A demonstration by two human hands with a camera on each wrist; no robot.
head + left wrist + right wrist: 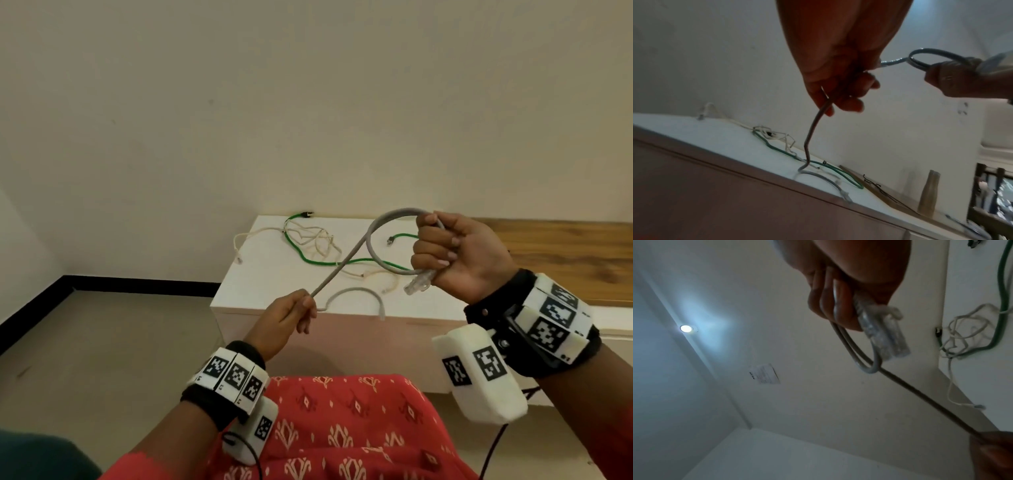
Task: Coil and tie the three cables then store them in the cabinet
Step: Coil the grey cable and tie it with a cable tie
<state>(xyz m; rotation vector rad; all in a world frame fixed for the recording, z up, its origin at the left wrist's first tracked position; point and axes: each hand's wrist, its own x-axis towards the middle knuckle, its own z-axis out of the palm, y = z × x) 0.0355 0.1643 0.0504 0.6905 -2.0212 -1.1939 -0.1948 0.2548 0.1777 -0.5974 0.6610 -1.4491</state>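
Above the cabinet's near edge: both hands were raised, a grey cable (371,240) strung between them.
Right hand (459,253): fingers curled round a single loop of the grey cable, the clear plug (418,283) poking out below the fist; the right wrist view showed the plug (882,335) just past the fingertips and the loop's strands running through the fist.
Left hand (284,318): thumb and fingers pinched the grey cable lower down, the run up to the loop drawn straight.
Grey cable's tail: it dropped from the left hand onto the cabinet (260,294) top and arched along the near edge, its far plug lying right at that edge.
Green cable (318,262): loose on the cabinet top, one end at the back edge, the other near the right hand, the middle sagging towards the centre.
Cream cable (318,241): a thin tangle at the back left of the top, crossing the green one, one end trailing to the left edge.
Cabinet: white top, pale front, set against the wall (308,102).
Wooden top (565,253): next to the cabinet on the right.
Lap: red patterned cloth (342,428) below the hands.
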